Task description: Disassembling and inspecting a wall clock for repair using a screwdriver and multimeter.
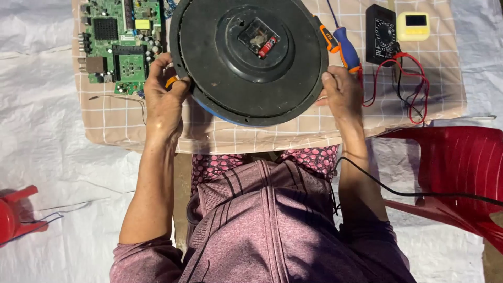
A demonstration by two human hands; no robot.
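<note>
1. On a low table (131, 126) draped in a checked cloth, a person holds a round wall clock (220, 78) face down, its black back turned up toward the head camera.

2. At the clock's left rim, the left hand (163, 99) wraps the edge, thumb over the back and fingers curled under; something small and orange shows at the fingers, though what it is cannot be told.

3. On the opposite rim, the right hand (341, 91) presses flat against the edge, thumb on top, fingers hidden beneath. Both hands are closed on the clock, one on each side of it.

4. Centred in the back sits a square mechanism housing with a red battery (267, 46) in its slot. A blue band shows at the lower edge, where the front meets the back.

5. By its look the clock is a light, stiff plastic shell; the hidden face side probably carries a clear cover that would scratch or crack if dropped. The smooth rim may slip, so a two-sided hold at the edge, as here, seems the safe place; the battery and housing are best left untouched when lifting.

6. Beside the clock lie a green circuit board (123, 44) at left, a blue-and-orange screwdriver (346, 50), a black multimeter (381, 34) with red and black leads, and a small yellow timer (413, 26) at right. A red chair (461, 167) stands by the table.
</note>
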